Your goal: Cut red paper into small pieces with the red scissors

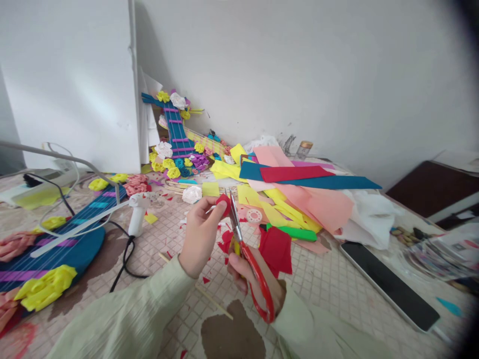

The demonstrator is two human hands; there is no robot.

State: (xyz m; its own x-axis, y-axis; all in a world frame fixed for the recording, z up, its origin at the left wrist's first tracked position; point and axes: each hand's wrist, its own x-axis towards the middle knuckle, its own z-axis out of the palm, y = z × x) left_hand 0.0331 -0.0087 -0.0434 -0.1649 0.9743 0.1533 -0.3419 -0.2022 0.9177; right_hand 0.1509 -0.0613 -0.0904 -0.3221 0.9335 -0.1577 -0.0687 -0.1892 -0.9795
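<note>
My left hand [204, 229] pinches a small piece of red crepe paper [225, 204] between thumb and fingers, above the middle of the table. In my right hand [239, 271] is a pair of scissors [258, 279] with red handles, their blades pointing up and away from me beside the red piece. Whether the blades touch the paper I cannot tell. Several red scraps [225, 242] lie beneath the scissors, and a larger folded red crepe paper [276, 251] rests just right of them. A green marker [296, 233] lies behind that paper.
A white hot glue gun [137, 214] with a black cord stands left. Blue guitar-shaped crafts with paper flowers lie at the left [90, 244] and lean at the back [177, 127]. Crepe paper strips [310, 182] are piled behind; a phone [389, 284] lies right. Wooden sticks [214, 301] lie in front.
</note>
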